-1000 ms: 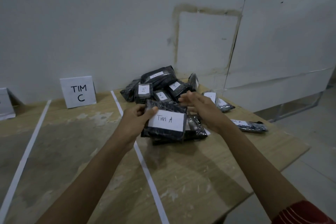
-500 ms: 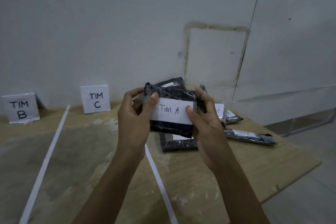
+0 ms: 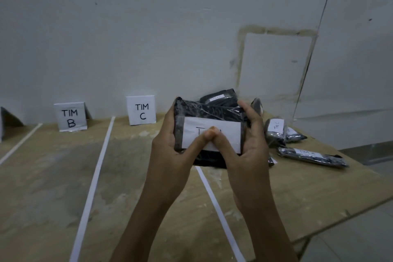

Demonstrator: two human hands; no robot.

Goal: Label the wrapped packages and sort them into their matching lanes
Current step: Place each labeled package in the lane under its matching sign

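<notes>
I hold a black plastic-wrapped package (image 3: pixel 209 110) up in front of me with both hands. My left hand (image 3: pixel 170 147) grips its left side and my right hand (image 3: pixel 251 147) grips its right side. Both thumbs press together on its white paper label (image 3: pixel 229 134), covering most of the writing. Behind it lies a pile of other black packages (image 3: pixel 221 98), mostly hidden. More labelled packages lie to the right: one marked TIM C (image 3: pixel 275 128) and a long one marked TIM A (image 3: pixel 312 156).
The wooden table (image 3: pixel 53 176) is split into lanes by white tape lines (image 3: pixel 95 176). Folded lane signs TIM B (image 3: pixel 70 117) and TIM C (image 3: pixel 141 110) stand against the white wall. The table's right edge (image 3: pixel 344 225) drops off to the floor.
I lifted the TIM A package off the pile and brought it closer. My thumbs slid onto the label's centre. The view turned left, bringing the TIM B sign into sight.
</notes>
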